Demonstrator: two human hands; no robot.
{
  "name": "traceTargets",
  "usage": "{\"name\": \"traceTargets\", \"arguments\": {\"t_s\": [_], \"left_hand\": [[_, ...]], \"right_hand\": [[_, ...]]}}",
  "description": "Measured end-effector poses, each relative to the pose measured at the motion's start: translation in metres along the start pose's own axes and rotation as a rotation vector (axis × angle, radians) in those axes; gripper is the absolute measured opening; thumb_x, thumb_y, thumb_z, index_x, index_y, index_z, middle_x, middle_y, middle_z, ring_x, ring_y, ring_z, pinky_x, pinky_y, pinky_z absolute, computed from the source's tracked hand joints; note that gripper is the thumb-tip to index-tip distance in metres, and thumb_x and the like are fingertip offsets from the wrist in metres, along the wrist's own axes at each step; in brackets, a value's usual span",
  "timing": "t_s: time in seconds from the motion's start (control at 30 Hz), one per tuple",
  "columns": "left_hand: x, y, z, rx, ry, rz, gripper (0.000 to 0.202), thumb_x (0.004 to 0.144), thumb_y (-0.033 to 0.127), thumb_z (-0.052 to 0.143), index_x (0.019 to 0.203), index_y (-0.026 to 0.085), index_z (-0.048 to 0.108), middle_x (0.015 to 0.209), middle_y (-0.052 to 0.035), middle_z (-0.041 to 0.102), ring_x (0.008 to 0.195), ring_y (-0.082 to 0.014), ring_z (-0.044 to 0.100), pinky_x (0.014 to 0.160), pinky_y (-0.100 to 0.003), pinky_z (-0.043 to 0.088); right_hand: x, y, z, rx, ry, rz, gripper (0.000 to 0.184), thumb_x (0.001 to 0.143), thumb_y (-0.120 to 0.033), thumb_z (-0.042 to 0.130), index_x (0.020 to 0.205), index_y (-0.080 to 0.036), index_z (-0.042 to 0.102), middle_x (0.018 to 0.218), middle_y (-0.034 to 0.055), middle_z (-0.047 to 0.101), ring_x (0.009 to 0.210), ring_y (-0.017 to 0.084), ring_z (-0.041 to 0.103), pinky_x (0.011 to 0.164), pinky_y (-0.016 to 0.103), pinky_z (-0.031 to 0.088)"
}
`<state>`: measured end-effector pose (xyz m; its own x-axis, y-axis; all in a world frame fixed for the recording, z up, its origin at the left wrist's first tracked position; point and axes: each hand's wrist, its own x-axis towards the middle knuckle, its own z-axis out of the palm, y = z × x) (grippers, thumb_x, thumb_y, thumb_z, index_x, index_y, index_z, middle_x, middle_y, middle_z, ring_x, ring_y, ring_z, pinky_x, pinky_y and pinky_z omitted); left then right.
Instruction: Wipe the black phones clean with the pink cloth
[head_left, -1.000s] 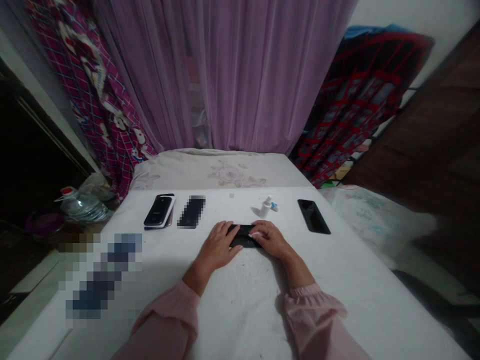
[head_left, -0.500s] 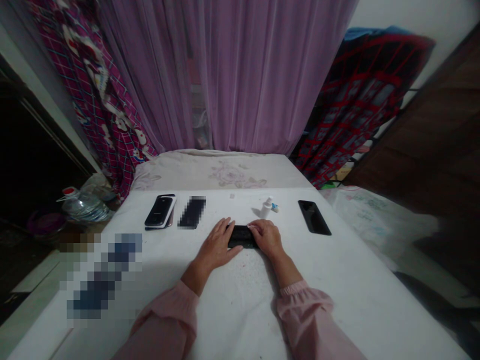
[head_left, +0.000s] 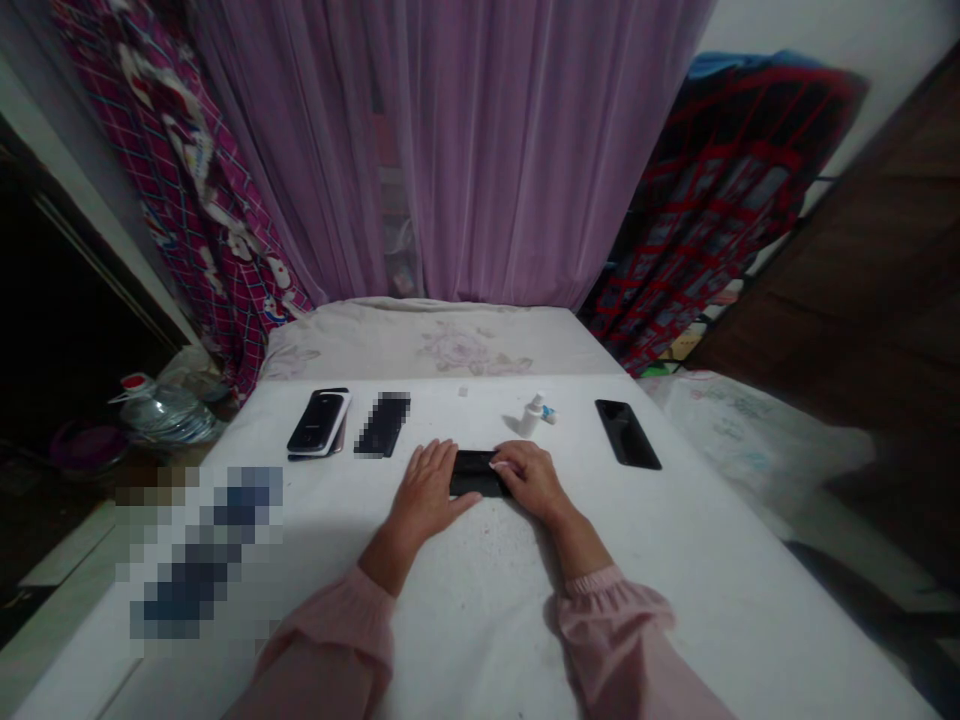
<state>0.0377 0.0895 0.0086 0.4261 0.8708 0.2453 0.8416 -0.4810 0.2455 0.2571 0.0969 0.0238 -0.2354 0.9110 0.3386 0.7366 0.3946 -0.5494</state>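
A black phone point(head_left: 474, 473) lies flat and crosswise on a white sheet point(head_left: 480, 610), between the person's two hands. The right hand point(head_left: 532, 480) rests palm down over the phone's right end, its fingers lying on top and its pale nails showing near the middle of the phone. The left hand point(head_left: 430, 490) lies open just beside the left end, its fingers spread and pointing away from the person, with the edge of the hand at or touching the phone; the exact contact is hard to tell. Neither hand is clenched or closed around the phone, and it stays flat beneath the open right hand. Farther along the sheet, toward the curtain, lie a phone in a white case point(head_left: 319, 422), a blurred phone point(head_left: 382, 424), a small white bottle point(head_left: 531, 415) with a tiny blue-and-white item point(head_left: 550, 414) beside it, and another black phone point(head_left: 627, 434) at an angle. A pixelated object point(head_left: 199, 550) lies on the sheet's near left side.
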Motion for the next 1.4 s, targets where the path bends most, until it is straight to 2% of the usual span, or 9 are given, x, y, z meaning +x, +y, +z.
{"name": "traceTargets", "arguments": {"t_s": [0.17,0.3,0.5,0.8,1.0,1.13,1.23,1.4], "left_hand": [[-0.001,-0.001,0.0,0.0,0.003,0.016,0.075,0.087,0.062,0.052,0.143,0.014,0.039,0.148,-0.0172,0.046,0.14,-0.033,0.038,0.117,-0.052,0.023],[-0.001,-0.001,0.001,0.002,-0.009,0.017,0.076,0.088,0.062,0.051,0.144,0.013,0.038,0.148,-0.0179,0.045,0.14,-0.0332,0.037,0.117,-0.053,0.023],[-0.002,-0.004,0.006,0.005,0.016,0.034,0.077,0.088,0.063,0.049,0.146,0.015,0.034,0.149,-0.0173,0.045,0.141,-0.033,0.036,0.117,-0.053,0.021],[-0.002,-0.002,0.004,0.01,0.009,0.03,0.076,0.089,0.063,0.05,0.145,0.014,0.036,0.148,-0.0181,0.046,0.14,-0.0335,0.037,0.117,-0.054,0.022],[-0.002,-0.002,0.004,0.011,0.013,0.025,0.076,0.088,0.064,0.05,0.145,0.016,0.037,0.147,-0.0167,0.047,0.14,-0.0331,0.038,0.117,-0.053,0.023],[-0.002,-0.003,0.005,0.005,0.032,0.03,0.076,0.087,0.065,0.05,0.145,0.017,0.037,0.147,-0.0157,0.048,0.139,-0.0328,0.039,0.116,-0.053,0.024],[-0.001,-0.003,0.005,0.003,0.038,0.033,0.076,0.087,0.065,0.049,0.144,0.017,0.037,0.146,-0.0156,0.048,0.139,-0.033,0.039,0.116,-0.053,0.025],[-0.001,-0.001,0.003,0.006,0.009,0.019,0.077,0.087,0.065,0.05,0.143,0.014,0.039,0.147,-0.0172,0.048,0.139,-0.0336,0.038,0.116,-0.054,0.024]], "right_hand": [[-0.003,0.003,0.0,0.071,-0.042,-0.026,0.017,0.082,-0.022,0.057,0.085,-0.025,0.074,0.111,0.0047,0.072,0.106,0.022,0.063,0.099,0.039,0.042],[-0.001,0.002,0.002,0.078,-0.036,0.007,0.015,0.084,-0.026,0.059,0.086,-0.025,0.074,0.107,0.0038,0.072,0.104,0.021,0.063,0.098,0.038,0.041],[0.007,-0.006,0.005,-0.026,-0.037,0.099,0.015,0.088,-0.026,0.057,0.087,-0.025,0.072,0.094,0.0019,0.073,0.095,0.02,0.063,0.091,0.035,0.041],[0.014,-0.015,0.01,-0.132,0.0,0.196,0.016,0.089,-0.024,0.057,0.09,-0.026,0.072,0.095,0.0027,0.073,0.094,0.022,0.063,0.089,0.034,0.04],[0.009,-0.012,0.006,-0.073,-0.052,0.103,0.014,0.087,-0.023,0.059,0.09,-0.026,0.073,0.095,0.0028,0.073,0.094,0.02,0.063,0.089,0.034,0.042],[0.002,-0.013,0.003,-0.014,-0.074,0.022,0.016,0.083,-0.019,0.062,0.087,-0.028,0.075,0.112,0.0019,0.071,0.106,0.021,0.062,0.097,0.037,0.039],[-0.001,-0.016,0.003,-0.015,-0.096,0.038,0.018,0.082,-0.019,0.062,0.086,-0.03,0.075,0.117,0.0013,0.069,0.111,0.022,0.061,0.101,0.04,0.036],[0.002,-0.018,0.005,-0.01,-0.095,0.06,0.017,0.082,-0.02,0.062,0.088,-0.029,0.075,0.114,0.0014,0.07,0.108,0.021,0.061,0.099,0.038,0.038]]}}
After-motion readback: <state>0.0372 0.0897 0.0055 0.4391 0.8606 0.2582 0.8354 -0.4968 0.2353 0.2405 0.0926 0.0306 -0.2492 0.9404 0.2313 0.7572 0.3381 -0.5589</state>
